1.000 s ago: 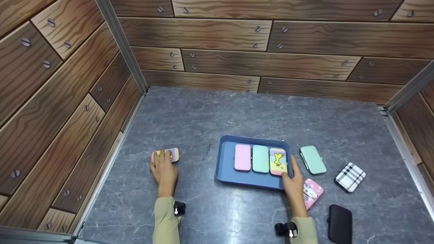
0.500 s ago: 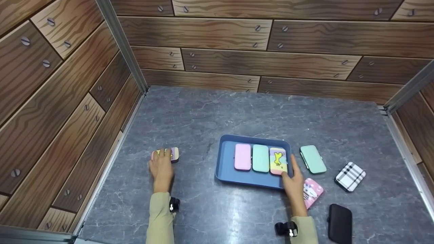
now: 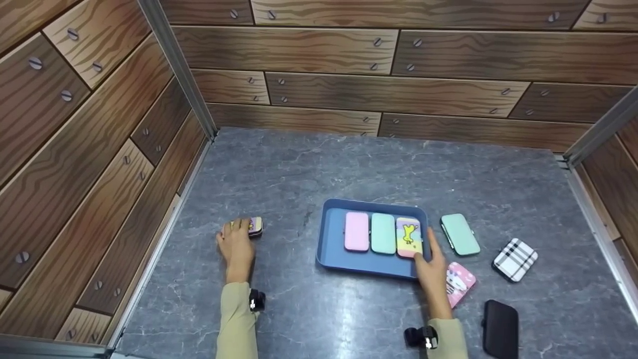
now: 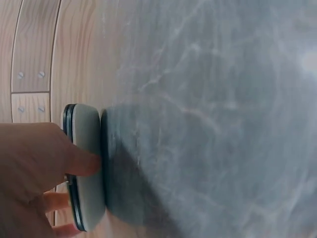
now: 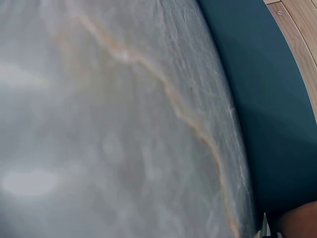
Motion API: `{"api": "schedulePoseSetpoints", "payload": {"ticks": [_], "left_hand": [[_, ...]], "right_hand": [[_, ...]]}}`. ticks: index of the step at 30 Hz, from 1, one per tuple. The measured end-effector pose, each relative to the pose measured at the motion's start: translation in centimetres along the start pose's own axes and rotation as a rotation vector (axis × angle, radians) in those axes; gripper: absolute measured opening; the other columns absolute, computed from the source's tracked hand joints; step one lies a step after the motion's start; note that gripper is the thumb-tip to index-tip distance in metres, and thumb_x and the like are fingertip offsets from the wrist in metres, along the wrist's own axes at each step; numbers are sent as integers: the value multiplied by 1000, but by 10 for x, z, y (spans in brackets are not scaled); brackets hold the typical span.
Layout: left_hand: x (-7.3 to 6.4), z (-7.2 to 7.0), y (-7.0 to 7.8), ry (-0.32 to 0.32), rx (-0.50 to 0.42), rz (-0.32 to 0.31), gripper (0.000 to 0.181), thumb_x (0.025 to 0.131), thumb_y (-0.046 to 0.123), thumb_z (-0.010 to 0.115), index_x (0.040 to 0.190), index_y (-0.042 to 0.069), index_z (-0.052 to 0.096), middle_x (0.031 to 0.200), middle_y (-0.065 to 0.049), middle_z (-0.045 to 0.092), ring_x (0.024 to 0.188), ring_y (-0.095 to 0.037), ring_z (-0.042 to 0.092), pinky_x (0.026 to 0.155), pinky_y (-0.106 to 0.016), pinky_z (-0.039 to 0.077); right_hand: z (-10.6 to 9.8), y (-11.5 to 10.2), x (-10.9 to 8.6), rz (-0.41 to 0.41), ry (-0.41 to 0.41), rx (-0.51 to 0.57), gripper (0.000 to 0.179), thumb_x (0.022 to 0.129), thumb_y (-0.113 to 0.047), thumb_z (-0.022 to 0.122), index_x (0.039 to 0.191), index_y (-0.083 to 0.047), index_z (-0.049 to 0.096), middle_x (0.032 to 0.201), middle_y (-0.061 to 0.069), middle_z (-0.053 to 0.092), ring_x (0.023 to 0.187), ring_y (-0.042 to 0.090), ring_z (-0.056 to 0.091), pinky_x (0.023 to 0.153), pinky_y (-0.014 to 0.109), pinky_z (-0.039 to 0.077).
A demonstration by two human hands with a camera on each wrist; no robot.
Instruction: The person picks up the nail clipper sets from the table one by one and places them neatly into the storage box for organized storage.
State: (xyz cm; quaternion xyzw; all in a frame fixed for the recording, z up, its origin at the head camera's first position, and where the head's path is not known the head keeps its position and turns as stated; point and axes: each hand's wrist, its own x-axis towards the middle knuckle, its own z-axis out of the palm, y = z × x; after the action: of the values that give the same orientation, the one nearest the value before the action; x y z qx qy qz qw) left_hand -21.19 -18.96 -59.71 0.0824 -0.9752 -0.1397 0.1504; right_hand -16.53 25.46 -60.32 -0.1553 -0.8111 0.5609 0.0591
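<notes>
At the left of the table, my left hand grips a small hinged case with a yellow and purple print, its top mostly covered by the fingers. In the left wrist view the thumb presses the pale side of this case, which stands on or just over its dark reflection. My right hand holds the right rim of a blue tray, thumb over the edge and fingers outside. Inside the tray lie a pink case, a mint case and a yellow cartoon case, side by side.
Right of the tray lie a mint case, a plaid case, a pink cartoon case and a black case. Wood-patterned walls bound the marbled grey table at the back and sides.
My left hand has shifted slightly left, and its fingers have closed around the printed case, which looks turned a little. My right hand and the tray keep their place.
</notes>
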Motion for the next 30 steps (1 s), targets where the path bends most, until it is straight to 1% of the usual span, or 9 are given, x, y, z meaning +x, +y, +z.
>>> {"api": "schedulePoseSetpoints", "payload": {"ticks": [4,8,12,16,19,23,26,28,30], "left_hand": [[0,3,-1,51,-19,2,45,78,-11,64,118,10,69,123,-13,65,119,-38,52,99,-62,33],[-2,5,-3,80,-31,-1,44,79,-11,64,116,10,70,123,-12,66,119,-37,52,100,-62,33],[-4,6,-3,110,-70,-17,39,83,-9,65,115,11,72,120,-11,68,114,-36,54,92,-59,38],[-6,5,0,102,-95,-48,38,83,-6,68,116,12,72,116,-12,70,110,-35,54,86,-58,41],[-7,4,1,88,-97,-61,38,82,-5,69,116,12,72,115,-13,70,110,-36,54,88,-60,39],[-10,1,2,75,-96,-84,35,81,-2,69,114,10,70,113,-15,69,112,-38,54,94,-65,37],[-14,-2,3,75,-107,-107,31,83,0,69,113,6,69,111,-18,69,111,-40,55,97,-67,37],[-14,-4,4,83,-134,-125,28,86,2,69,114,4,67,110,-19,69,108,-41,56,96,-65,39],[-14,-5,5,87,-168,-143,26,88,6,68,114,3,65,108,-20,69,105,-42,57,90,-63,44]], "right_hand": [[0,0,1,-2,2,-1,74,92,2,50,159,-17,24,163,9,20,150,32,13,120,47,11],[0,-1,0,1,1,-5,74,92,2,49,159,-18,24,163,8,20,150,31,13,120,47,11],[0,-1,-1,22,-7,-6,73,94,0,48,159,-20,22,164,9,19,150,30,12,120,49,11],[-1,-1,0,24,-5,11,73,94,0,47,159,-20,22,164,10,18,150,30,11,120,49,11],[0,-1,0,10,5,17,73,93,2,48,159,-18,23,163,10,19,150,31,12,120,48,12],[1,0,0,4,2,14,73,93,2,48,159,-17,23,163,10,20,150,30,13,121,46,12],[1,0,-1,6,-5,10,74,93,1,48,159,-18,23,164,10,19,150,31,13,120,46,12],[1,0,0,1,-2,7,73,93,1,49,159,-17,23,163,10,20,150,31,13,120,46,12],[1,0,0,-5,7,5,73,92,2,50,158,-16,25,163,11,21,149,32,14,120,47,13]]}}
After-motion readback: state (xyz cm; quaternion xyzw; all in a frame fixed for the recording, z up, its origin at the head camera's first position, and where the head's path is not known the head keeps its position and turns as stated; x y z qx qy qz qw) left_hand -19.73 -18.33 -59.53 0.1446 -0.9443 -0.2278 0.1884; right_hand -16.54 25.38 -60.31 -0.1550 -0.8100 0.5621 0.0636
